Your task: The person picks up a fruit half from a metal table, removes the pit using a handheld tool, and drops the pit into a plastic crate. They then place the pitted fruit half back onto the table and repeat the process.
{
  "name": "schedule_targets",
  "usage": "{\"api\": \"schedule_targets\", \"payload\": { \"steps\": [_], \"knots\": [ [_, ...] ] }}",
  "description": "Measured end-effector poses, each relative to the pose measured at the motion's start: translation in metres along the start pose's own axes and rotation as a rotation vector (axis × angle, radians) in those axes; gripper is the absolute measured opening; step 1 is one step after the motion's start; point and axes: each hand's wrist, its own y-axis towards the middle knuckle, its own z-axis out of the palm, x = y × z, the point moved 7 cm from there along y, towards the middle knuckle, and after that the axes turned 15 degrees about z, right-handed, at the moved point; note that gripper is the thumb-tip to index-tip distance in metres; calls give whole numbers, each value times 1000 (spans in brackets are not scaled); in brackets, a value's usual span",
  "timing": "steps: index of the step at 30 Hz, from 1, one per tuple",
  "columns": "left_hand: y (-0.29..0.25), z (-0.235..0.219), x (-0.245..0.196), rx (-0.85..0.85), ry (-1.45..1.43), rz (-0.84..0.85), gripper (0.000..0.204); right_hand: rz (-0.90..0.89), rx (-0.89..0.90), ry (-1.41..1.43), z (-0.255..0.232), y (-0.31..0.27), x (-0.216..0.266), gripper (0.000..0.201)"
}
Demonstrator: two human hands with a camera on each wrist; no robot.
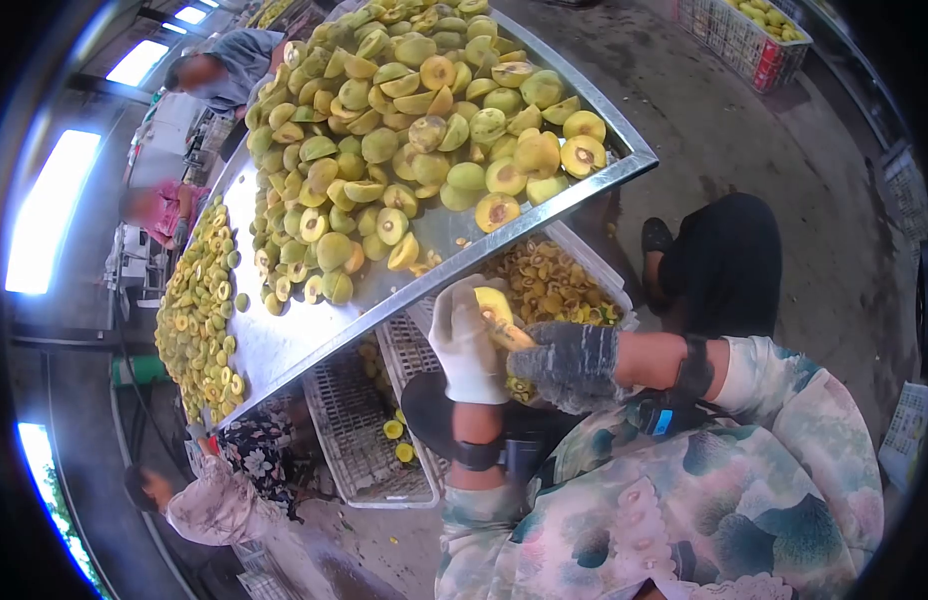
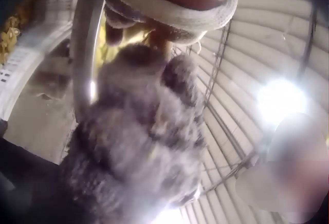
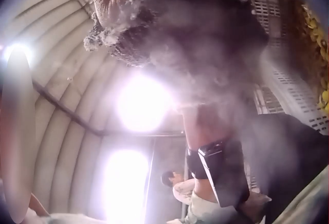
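In the head view my left hand [image 1: 462, 335], in a white glove, grips a yellow fruit half [image 1: 492, 301] with its cut face showing. My right hand [image 1: 574, 365], in a grey knitted glove, meets it from the right, its fingers curled round a tan, handle-like piece [image 1: 511, 335] at the fruit's lower edge. I cannot tell exactly what that piece is. The left wrist view shows the grey glove [image 2: 144, 131] as a bunched fist close to the fruit, below the white glove's cuff [image 2: 169, 8]. In the right wrist view the grey glove [image 3: 195, 34] is blurred and hides the fruit.
A metal-edged table [image 1: 544, 215] heaped with fruit halves [image 1: 414, 130] slopes above my hands. Below stand a crate of brownish-yellow pieces [image 1: 554, 285] and a plastic crate [image 1: 359, 450] with several yellow pieces. Other people sit along the table's far side. A dark-trousered leg [image 1: 729, 265] is at right.
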Motion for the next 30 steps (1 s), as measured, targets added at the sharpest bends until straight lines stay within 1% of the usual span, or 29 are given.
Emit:
{"api": "schedule_targets", "payload": {
  "steps": [1, 2, 4, 5, 6, 7, 8, 9, 10, 11, 13, 14, 16, 17, 18, 19, 20, 21, 22, 23, 25, 26, 27, 28, 29, 30],
  "knots": [
    [-4, 9, -3, 128, -155, -189, 43, 213, 217, 347, 6, -1, -13, 20],
    [-6, 8, -5, 120, -155, -188, 43, 220, 216, 343, 3, -2, -15, 20],
    [-7, 10, -13, 150, -190, -105, 44, 218, 343, 347, 6, -4, -18, 20],
    [-7, 9, -13, 187, -163, -61, 46, 221, 345, 346, 3, -2, -21, 20],
    [-6, 7, -10, 184, -162, -59, 46, 233, 520, 365, 8, -2, -24, 20],
    [-4, 10, -9, 231, -182, -22, 46, 245, 695, 385, 15, -3, -24, 22],
    [-3, 12, -9, 277, -200, 13, 46, 250, 697, 386, 13, 4, -26, 22],
    [-6, 15, -4, 175, -320, -68, 45, 260, 780, 436, 16, 8, -26, 22],
    [-6, 14, 2, 128, -369, -57, 43, 268, 862, 481, 20, 9, -23, 23],
    [-8, 14, 4, 107, -420, -77, 43, 270, 863, 475, 19, 8, -22, 23],
    [-10, 13, 9, 85, -476, -102, 43, 177, 456, 298, -2, 14, -22, 21],
    [-11, 12, 11, 102, -474, -90, 43, 183, 453, 296, 1, 8, -22, 21],
    [-9, 12, 3, 116, -472, -67, 43, 183, 270, 218, 0, 1, -17, 22],
    [-9, 9, -5, 101, -387, 1, 42, 188, 269, 211, -2, 4, -17, 22],
    [-10, 6, -13, 84, -299, 63, 41, 274, 451, 303, 6, 6, -22, 21],
    [-10, 1, -15, 77, -294, 65, 41, 360, 634, 396, 15, 5, -26, 20],
    [-8, 1, -18, 149, -314, 59, 38, 365, 637, 390, 17, 8, -28, 20],
    [-8, 3, -20, 222, -333, 52, 35, 305, 644, 334, 19, 10, -29, 21],
    [-8, 2, -18, 221, -329, 52, 35, 243, 651, 281, 21, 11, -28, 21],
    [-5, -5, -15, 144, -203, 123, 34, 244, 655, 283, 23, 14, -27, 21],
    [-1, -29, -10, -21, -4, 241, 28, 79, 331, -58, 13, 29, -17, 25],
    [-6, -52, -8, -220, 340, 232, 30, 78, 333, -58, 15, 37, -23, 25],
    [-4, -83, 5, -522, 45, 106, 38, -251, -15, -404, 3, 45, -11, 28],
    [-2, -111, 21, -817, -267, -27, 46, -576, -380, -746, -2, 35, 5, 31],
    [-1, -127, 0, -741, -167, 15, 49, -302, -486, -932, -21, 39, 6, 35],
    [-2, -159, 0, -712, -76, -21, 48, -218, -534, -1137, -45, 47, 5, 36]
  ]
}}
